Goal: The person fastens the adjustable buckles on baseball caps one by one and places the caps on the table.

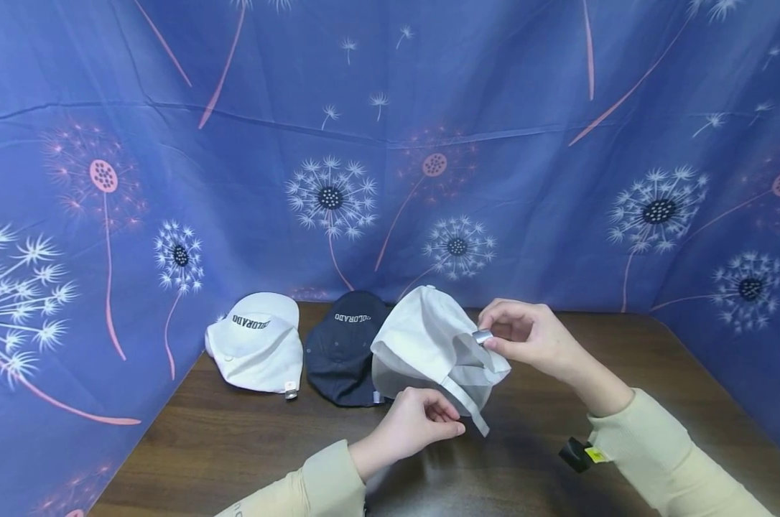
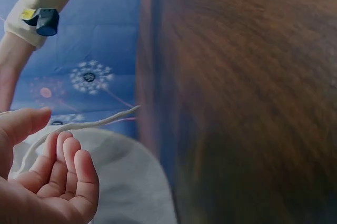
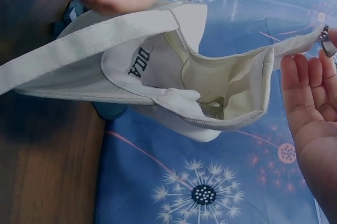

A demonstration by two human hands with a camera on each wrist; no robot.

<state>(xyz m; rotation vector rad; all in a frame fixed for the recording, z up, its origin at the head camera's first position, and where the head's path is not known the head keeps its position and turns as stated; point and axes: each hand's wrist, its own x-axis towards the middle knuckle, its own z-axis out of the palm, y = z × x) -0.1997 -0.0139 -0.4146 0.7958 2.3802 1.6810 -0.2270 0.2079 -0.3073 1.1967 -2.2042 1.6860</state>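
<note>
An off-white baseball cap (image 1: 422, 330) is tilted above the table, its opening toward me. My right hand (image 1: 539, 337) pinches the silver metal buckle (image 1: 483, 336) at one end of its back band. The cap's loose strap (image 1: 466, 404) hangs free from the other side. Close to that strap is my left hand (image 1: 416, 424), fingers loosely curled and the thumb apart from them in the left wrist view. Dark lettering (image 3: 139, 63) shows through the back opening in the right wrist view.
To the left lie a white cap (image 1: 261, 359) and a dark navy cap (image 1: 345, 352), both lettered COLORADO. The held cap partly overlaps the navy one. Behind the brown wooden table (image 1: 235, 459) hangs a blue dandelion-print cloth (image 1: 532, 201).
</note>
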